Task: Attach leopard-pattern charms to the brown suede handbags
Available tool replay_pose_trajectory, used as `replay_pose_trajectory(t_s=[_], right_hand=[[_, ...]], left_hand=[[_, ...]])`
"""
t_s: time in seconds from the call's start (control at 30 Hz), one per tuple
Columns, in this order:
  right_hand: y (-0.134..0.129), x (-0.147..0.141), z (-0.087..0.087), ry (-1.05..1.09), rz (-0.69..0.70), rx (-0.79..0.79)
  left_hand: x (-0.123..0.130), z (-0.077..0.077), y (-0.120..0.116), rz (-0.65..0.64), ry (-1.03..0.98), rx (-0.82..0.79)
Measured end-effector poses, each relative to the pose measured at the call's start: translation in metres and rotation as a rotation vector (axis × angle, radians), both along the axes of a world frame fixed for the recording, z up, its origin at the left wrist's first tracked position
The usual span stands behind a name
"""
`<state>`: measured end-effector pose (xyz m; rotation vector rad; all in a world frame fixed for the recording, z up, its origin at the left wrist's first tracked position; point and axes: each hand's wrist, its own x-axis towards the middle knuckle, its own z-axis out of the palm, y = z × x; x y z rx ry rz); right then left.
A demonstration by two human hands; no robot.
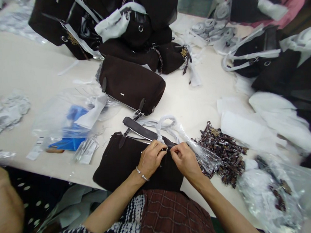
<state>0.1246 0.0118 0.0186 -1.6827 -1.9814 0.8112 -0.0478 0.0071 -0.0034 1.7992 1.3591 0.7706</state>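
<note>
A dark brown handbag (121, 163) lies at the table's front edge, its strap wrapped in white material (168, 124) looping above it. Over the bag's upper right part, my left hand (151, 158), with a silver bracelet on the wrist, is pinched near a small metal ring. Close beside it on the right, my right hand (185, 160) is also pinched, its fingertips almost meeting the left ones. What sits between the fingers of each hand is too small to make out. Clear plastic (206, 155) lies just right of the bag.
Another brown bag (133, 83) lies beyond, with more dark bags (150, 12) piled behind. Braided tassels (222, 154) form a heap at right, near white sheets (239, 126) and plastic bags (269, 194). Blue packets (73, 143) lie left. Another person's arm (6, 201) shows at lower left.
</note>
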Motion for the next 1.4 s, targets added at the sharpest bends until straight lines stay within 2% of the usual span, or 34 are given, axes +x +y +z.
replay_pose_trajectory(t_s=[0.13,0.3,0.37,0.43,0.5,0.57,0.67,0.77,0.87,1.1,1.27,1.4], right_hand=[[-0.009,-0.004,0.008,0.128,0.013,-0.028],[0.008,-0.009,0.001,0.193,-0.093,-0.222],[0.021,-0.013,-0.004,0.088,-0.096,-0.192],[0.034,-0.018,-0.01,-0.085,-0.033,-0.177],[0.044,-0.024,-0.016,-0.247,0.037,-0.204],[0.05,-0.027,-0.022,-0.309,0.081,-0.211],[0.054,-0.027,-0.029,-0.131,0.113,-0.197],[0.055,-0.023,-0.033,0.053,0.051,-0.254],[0.057,-0.019,-0.032,0.053,-0.019,-0.294],[0.059,-0.021,-0.03,-0.005,0.005,-0.284],[0.056,-0.02,-0.028,0.031,0.028,-0.29],[0.055,-0.015,-0.03,0.132,-0.029,-0.375]], left_hand=[[-0.002,0.007,-0.005,0.033,-0.185,-0.096],[-0.009,0.009,-0.004,0.103,-0.085,-0.164],[-0.011,0.006,-0.003,0.146,-0.043,-0.185],[-0.01,0.003,-0.002,0.15,-0.04,-0.19],[-0.008,-0.001,-0.001,0.125,-0.059,-0.173],[-0.004,-0.004,-0.002,0.085,-0.058,-0.16],[-0.001,-0.007,-0.003,0.034,-0.011,-0.171],[-0.001,-0.008,-0.002,0.076,0.035,-0.212],[-0.001,-0.01,0.002,0.12,0.11,-0.236],[0.003,-0.008,0.012,0.072,0.354,-0.205],[0.005,-0.009,0.015,0.07,0.398,-0.188],[0.007,-0.01,0.017,0.08,0.423,-0.17]])
